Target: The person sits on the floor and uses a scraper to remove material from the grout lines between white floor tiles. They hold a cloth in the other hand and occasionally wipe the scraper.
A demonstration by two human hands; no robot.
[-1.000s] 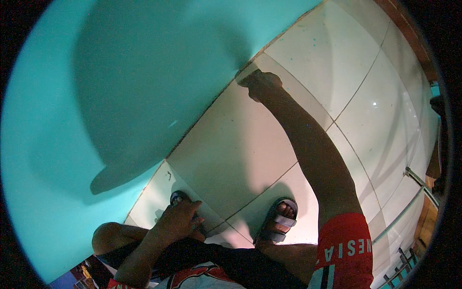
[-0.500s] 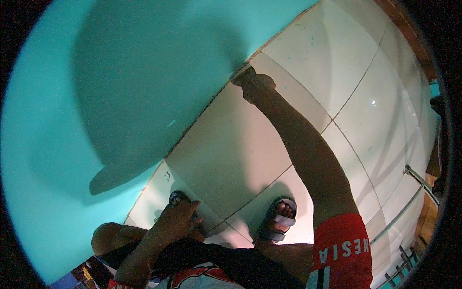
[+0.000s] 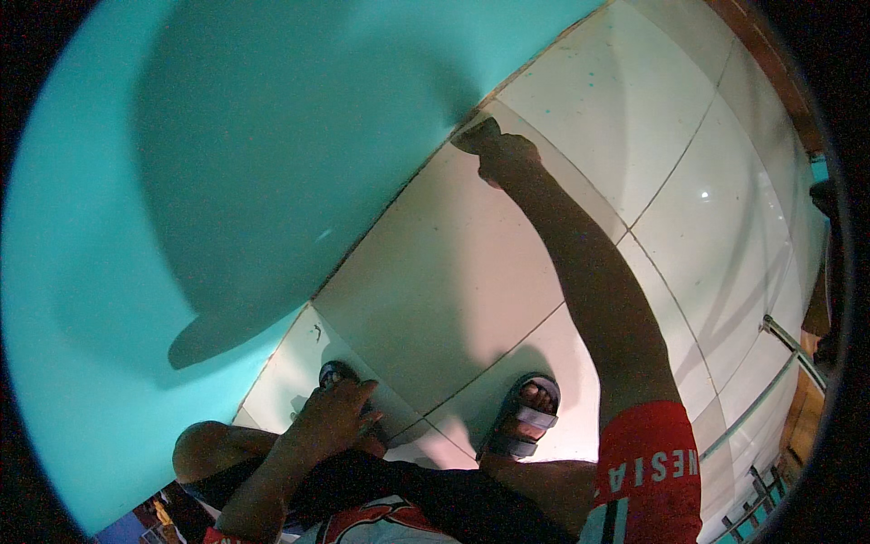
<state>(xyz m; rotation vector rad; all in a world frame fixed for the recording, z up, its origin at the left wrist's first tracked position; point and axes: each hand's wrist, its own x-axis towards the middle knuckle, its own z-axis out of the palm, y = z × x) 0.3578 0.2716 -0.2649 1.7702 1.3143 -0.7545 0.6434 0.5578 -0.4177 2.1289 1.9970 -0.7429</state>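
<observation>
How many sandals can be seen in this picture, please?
2: the left sandal, partly hidden behind the left hand, and the right sandal, on the tiled floor farther right.

There's room over the floor tiles [image 3: 417,281], between the right hand [image 3: 509,161] and the right sandal [image 3: 536,418]! But leftward, the turquoise wall [image 3: 100,263] blocks the way.

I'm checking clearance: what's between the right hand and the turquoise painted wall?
The head view shows a dark, flat tool between the wall and the right hand, which grips it.
</observation>
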